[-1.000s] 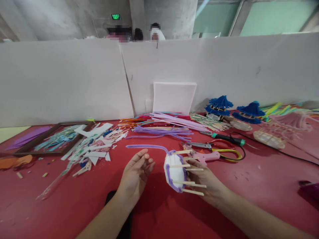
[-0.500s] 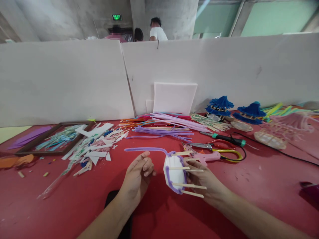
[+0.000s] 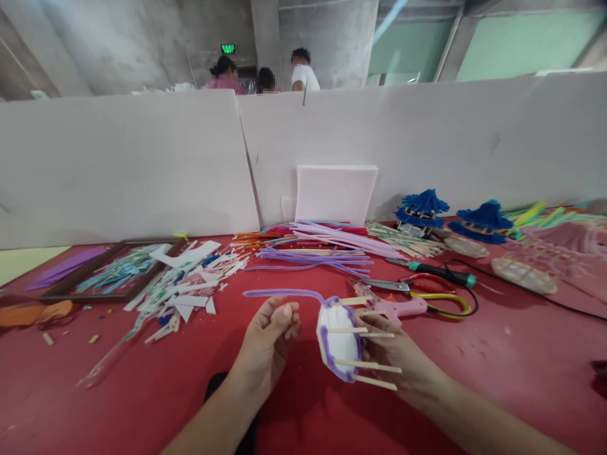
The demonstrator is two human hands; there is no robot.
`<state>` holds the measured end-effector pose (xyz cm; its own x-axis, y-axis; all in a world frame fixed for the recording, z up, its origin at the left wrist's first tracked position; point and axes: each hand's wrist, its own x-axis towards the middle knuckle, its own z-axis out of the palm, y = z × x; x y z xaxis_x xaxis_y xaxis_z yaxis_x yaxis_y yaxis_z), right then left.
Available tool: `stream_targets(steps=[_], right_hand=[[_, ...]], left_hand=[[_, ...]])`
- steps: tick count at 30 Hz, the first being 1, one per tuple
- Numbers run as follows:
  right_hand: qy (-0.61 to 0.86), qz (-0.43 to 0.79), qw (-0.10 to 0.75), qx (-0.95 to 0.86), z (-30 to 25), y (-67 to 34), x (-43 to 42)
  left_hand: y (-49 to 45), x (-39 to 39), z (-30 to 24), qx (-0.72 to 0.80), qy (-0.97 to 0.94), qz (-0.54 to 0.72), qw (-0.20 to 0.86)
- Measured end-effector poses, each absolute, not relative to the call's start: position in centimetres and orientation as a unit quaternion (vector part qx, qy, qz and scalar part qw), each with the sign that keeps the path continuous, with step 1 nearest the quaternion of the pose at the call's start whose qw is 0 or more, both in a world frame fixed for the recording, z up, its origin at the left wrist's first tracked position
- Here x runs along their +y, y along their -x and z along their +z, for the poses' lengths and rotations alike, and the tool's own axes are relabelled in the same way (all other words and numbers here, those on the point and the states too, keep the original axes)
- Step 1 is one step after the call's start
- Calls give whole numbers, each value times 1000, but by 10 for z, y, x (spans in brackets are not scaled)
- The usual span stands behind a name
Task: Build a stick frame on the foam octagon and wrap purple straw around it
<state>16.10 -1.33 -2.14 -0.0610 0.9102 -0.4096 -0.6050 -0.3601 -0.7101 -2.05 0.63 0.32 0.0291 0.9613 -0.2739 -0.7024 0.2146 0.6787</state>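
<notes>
My right hand (image 3: 396, 354) grips a small white many-sided craft base (image 3: 342, 341) by its right side. Wooden sticks stick out of the base to the right, and a purple pipe cleaner (image 3: 284, 292) weaves between them along the rim. The pipe cleaner's loose end reaches left, just above my left hand (image 3: 269, 341). There the fingers are curled, thumb against forefinger, close under the strand; whether they pinch anything is hidden.
Behind the hands lie purple pipe cleaners (image 3: 313, 259), scissors (image 3: 446, 302), a pink glue gun (image 3: 401, 308) and a black-handled tool (image 3: 443, 272) with a cord. Scraps (image 3: 190, 284) and a brown frame (image 3: 85, 296) lie left. Blue craft roofs (image 3: 484, 220) stand right.
The view has tilted slightly, so everything sits a little lower and further right. My left thumb has moved up against the forefinger. My right hand keeps its hold on the base.
</notes>
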Motion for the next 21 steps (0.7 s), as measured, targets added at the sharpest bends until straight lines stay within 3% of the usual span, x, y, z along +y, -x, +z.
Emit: stream_targets(steps=[21], right_hand=[[425, 706, 540, -169, -23, -162, -12]], left_hand=[[20, 8, 12, 376, -131, 588, 704]])
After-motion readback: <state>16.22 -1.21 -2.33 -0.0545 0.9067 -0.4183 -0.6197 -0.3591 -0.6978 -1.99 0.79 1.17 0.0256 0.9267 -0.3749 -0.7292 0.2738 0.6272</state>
